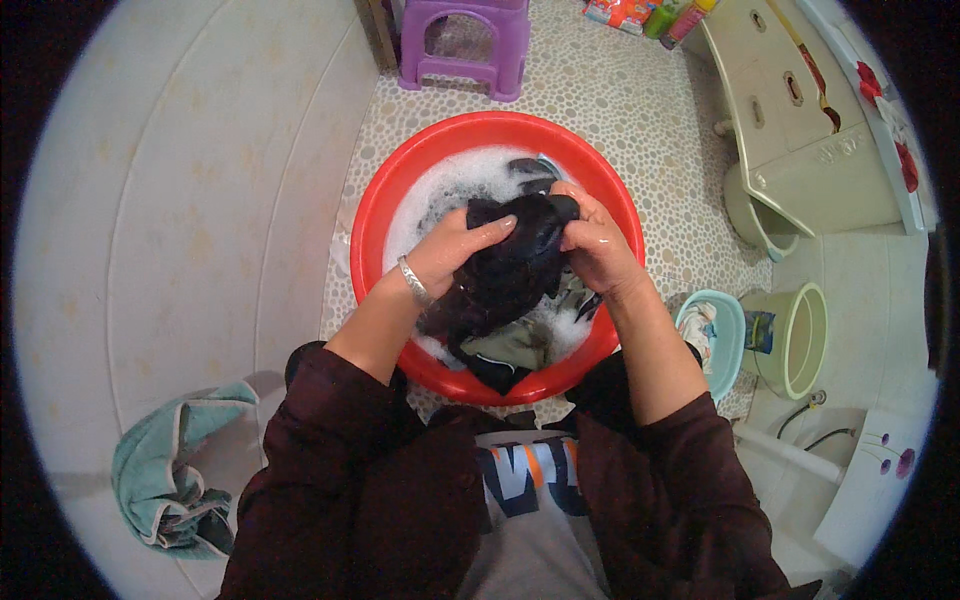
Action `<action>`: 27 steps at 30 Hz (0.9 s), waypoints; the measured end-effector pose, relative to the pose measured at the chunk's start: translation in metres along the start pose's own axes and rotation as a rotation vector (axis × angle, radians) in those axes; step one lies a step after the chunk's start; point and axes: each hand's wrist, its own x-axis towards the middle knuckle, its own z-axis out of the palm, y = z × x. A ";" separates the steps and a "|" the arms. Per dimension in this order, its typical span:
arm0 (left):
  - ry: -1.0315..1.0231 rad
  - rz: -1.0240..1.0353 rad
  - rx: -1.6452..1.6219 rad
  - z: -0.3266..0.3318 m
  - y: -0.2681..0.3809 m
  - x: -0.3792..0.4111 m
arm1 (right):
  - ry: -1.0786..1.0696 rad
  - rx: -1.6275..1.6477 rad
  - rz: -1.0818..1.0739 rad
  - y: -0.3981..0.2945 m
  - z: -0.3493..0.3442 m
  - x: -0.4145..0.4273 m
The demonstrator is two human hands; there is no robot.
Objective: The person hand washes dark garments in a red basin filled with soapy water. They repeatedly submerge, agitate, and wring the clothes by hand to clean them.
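A red plastic basin (495, 124) stands on the floor before me, holding water topped with white suds (420, 195). Both my hands grip a wet black garment (517, 262) above the basin's middle. My left hand (450, 251), with a silver bangle at the wrist, has its thumb laid on top of the cloth. Across from it, my right hand (596, 244) pinches a fold at the garment's upper right. Grey-green cloth (514, 343) with a white-edged dark part lies below, near the rim. More dark fabric (529, 169) pokes through the foam at the far side.
Beyond the basin is a purple plastic stool (465, 64). At right are a cabinet (780, 97), a light-blue basin (724, 345) with cloth inside and a pale green bucket (806, 341). A teal fabric basket (142, 480) sits at lower left; bottles (682, 26) stand far back.
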 end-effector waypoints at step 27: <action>0.288 0.425 -0.020 -0.052 0.046 -0.028 | 0.124 -1.290 0.209 0.047 -0.066 0.007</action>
